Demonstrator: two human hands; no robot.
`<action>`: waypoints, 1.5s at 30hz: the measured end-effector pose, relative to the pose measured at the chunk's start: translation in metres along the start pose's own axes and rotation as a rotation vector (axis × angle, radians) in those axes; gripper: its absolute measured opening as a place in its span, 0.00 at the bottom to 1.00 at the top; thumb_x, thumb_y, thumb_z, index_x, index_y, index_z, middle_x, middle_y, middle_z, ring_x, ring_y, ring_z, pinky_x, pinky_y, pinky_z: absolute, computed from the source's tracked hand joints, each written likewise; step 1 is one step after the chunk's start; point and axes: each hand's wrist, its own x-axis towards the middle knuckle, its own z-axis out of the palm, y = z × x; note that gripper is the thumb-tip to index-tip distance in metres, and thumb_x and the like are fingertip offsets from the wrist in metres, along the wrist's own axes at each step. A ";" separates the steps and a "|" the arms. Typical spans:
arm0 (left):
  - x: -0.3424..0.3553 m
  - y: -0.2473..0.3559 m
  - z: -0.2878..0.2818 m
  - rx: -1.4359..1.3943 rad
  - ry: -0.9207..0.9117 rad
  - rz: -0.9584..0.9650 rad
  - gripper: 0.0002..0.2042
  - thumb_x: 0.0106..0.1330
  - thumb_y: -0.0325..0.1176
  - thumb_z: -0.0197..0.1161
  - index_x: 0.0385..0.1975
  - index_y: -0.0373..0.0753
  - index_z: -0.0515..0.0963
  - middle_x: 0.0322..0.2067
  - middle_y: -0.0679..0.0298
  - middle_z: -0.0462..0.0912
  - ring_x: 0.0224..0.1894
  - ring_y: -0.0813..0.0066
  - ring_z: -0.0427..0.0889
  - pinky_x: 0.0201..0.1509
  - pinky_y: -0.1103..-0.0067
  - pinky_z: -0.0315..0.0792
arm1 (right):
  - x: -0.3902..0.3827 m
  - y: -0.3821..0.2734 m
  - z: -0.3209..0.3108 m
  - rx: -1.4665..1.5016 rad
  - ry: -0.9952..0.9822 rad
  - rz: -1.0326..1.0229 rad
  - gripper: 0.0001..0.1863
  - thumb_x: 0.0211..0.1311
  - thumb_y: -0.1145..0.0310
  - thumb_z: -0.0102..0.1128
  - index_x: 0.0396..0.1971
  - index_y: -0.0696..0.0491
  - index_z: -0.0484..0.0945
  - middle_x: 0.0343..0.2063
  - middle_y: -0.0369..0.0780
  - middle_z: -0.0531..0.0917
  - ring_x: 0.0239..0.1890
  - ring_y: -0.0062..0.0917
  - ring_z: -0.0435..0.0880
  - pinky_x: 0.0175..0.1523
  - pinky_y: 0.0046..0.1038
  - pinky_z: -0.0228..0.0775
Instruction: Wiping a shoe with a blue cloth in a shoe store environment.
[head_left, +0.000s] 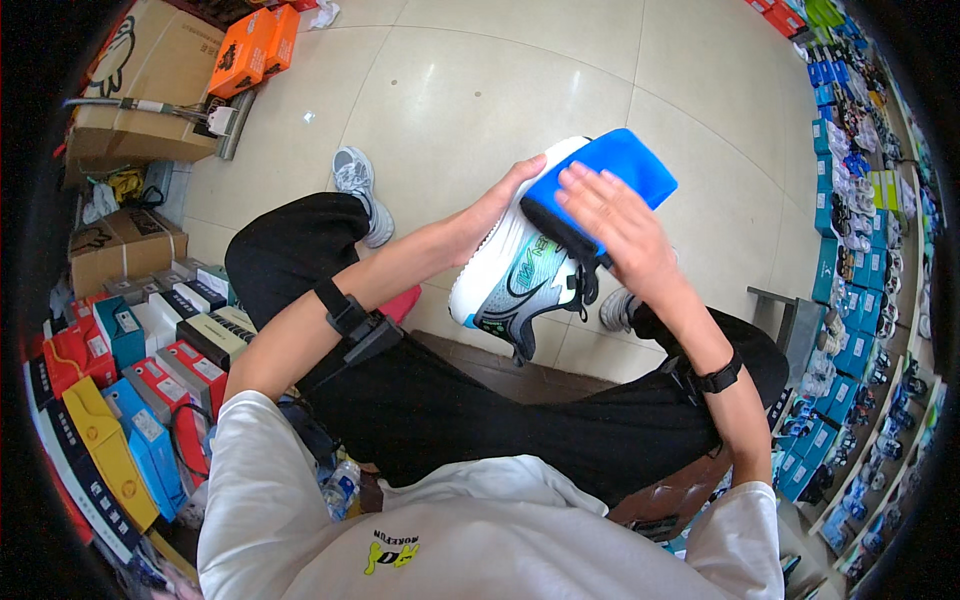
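Note:
A grey, white and turquoise sneaker (520,275) is held in the air above my lap, tilted, its thick white sole toward the left and its black laces toward the right. My left hand (487,212) grips it along the sole near the toe end. Over the toe and upper lies a blue cloth (640,175) with a dark lower edge. My right hand (625,235) presses this cloth onto the shoe, its fingers laid together across the top; the thumb is hidden. The cloth covers much of the front of the shoe.
Stacked shoe boxes (140,400) stand close on my left. Beyond them are cardboard cartons (125,245), a floor cleaner (220,122) and orange boxes (243,52). Shelves of shoes (880,400) and teal boxes (830,390) line the right. Pale floor tiles (480,100) lie ahead.

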 end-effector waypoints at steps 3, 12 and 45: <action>0.002 0.000 -0.007 0.046 -0.033 0.066 0.47 0.74 0.76 0.51 0.79 0.42 0.66 0.64 0.52 0.83 0.59 0.59 0.88 0.64 0.62 0.84 | 0.003 0.006 -0.001 0.080 0.115 0.144 0.39 0.52 0.84 0.67 0.70 0.54 0.80 0.72 0.44 0.80 0.77 0.40 0.76 0.80 0.47 0.69; -0.003 0.002 0.001 -0.001 0.044 0.090 0.46 0.74 0.77 0.50 0.78 0.43 0.67 0.66 0.53 0.81 0.60 0.59 0.87 0.64 0.62 0.85 | 0.001 -0.015 0.001 0.139 0.097 0.078 0.35 0.57 0.84 0.63 0.69 0.55 0.80 0.71 0.45 0.81 0.77 0.40 0.76 0.80 0.48 0.69; 0.001 0.005 0.006 0.064 -0.024 0.245 0.50 0.76 0.79 0.39 0.85 0.42 0.57 0.76 0.53 0.71 0.71 0.61 0.78 0.75 0.65 0.74 | 0.002 -0.004 -0.012 0.131 0.146 0.141 0.38 0.54 0.83 0.71 0.69 0.57 0.79 0.71 0.48 0.81 0.76 0.43 0.77 0.79 0.47 0.69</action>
